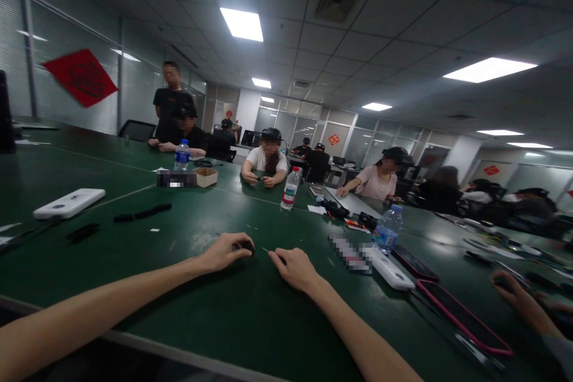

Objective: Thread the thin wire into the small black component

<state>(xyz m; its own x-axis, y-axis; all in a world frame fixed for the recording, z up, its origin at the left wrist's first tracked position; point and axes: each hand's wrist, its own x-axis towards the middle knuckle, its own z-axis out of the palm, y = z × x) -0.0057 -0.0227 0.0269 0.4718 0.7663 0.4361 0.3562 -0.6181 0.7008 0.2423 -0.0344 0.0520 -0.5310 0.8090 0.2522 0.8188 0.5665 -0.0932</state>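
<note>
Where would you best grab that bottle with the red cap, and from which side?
Probably around the middle of the red-capped bottle, from the near side: it stands upright, its body is round, and the right hand is on that side. Dark gear lies to its right.

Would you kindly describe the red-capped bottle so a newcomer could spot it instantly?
On the large green table, look straight beyond the right hand. There stands a clear plastic bottle. Its red cap sets it apart from the left blue-capped bottle and the right blue-capped bottle.

Bright ceiling lights (242, 24) shine above glass partitions (58, 36).
</note>
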